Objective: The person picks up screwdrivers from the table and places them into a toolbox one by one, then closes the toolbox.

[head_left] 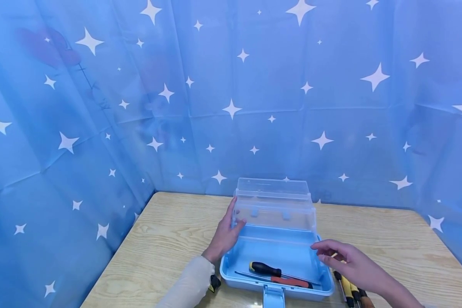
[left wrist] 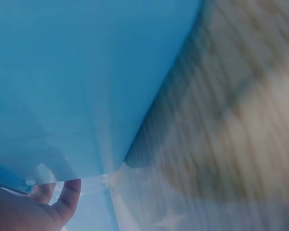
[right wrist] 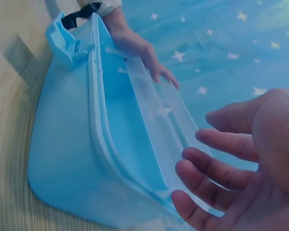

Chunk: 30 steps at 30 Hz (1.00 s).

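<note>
A light-blue plastic toolbox (head_left: 250,250) stands with its clear lid (head_left: 275,217) raised at the back. My left hand (head_left: 224,236) holds the lid's left edge, thumb in front and fingers along the side. Inside the box, near the front wall, lie a black-and-yellow screwdriver (head_left: 267,269) and a red-handled screwdriver (head_left: 290,281). By the right rim hovers my right hand (head_left: 346,261), its fingers loosely bent with nothing between them. The right wrist view shows these spread fingers (right wrist: 216,168) beside the lid (right wrist: 156,106).
Several yellow-and-black handled tools (head_left: 347,291) lie right of the box, partly under my right hand. A black-and-yellow item (head_left: 214,283) sits by my left sleeve. The front latch (head_left: 273,296) hangs down. A blue starry curtain (head_left: 231,137) borders the wooden table (head_left: 161,239).
</note>
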Each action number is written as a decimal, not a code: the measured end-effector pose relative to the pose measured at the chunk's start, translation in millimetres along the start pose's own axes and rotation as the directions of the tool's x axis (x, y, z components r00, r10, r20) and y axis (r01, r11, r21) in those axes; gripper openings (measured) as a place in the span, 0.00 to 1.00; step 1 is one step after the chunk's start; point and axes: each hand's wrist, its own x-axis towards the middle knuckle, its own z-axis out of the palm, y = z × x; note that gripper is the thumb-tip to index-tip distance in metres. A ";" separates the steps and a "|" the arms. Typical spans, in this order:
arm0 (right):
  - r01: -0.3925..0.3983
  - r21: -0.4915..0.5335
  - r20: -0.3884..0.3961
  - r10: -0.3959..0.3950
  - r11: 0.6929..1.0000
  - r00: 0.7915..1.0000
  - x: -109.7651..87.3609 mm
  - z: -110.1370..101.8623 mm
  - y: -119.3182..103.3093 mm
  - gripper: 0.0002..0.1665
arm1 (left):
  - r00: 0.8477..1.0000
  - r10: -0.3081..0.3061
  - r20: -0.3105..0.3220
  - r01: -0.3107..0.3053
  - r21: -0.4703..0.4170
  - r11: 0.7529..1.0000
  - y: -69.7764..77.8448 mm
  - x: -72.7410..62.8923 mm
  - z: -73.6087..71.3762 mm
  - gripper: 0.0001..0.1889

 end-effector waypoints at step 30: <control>-0.309 0.150 0.010 0.311 0.939 0.950 -56.2 -48.9 68.2 0.30 | 1.000 -0.007 0.000 0.007 -0.002 1.000 2.2 -1.5 -0.3 0.35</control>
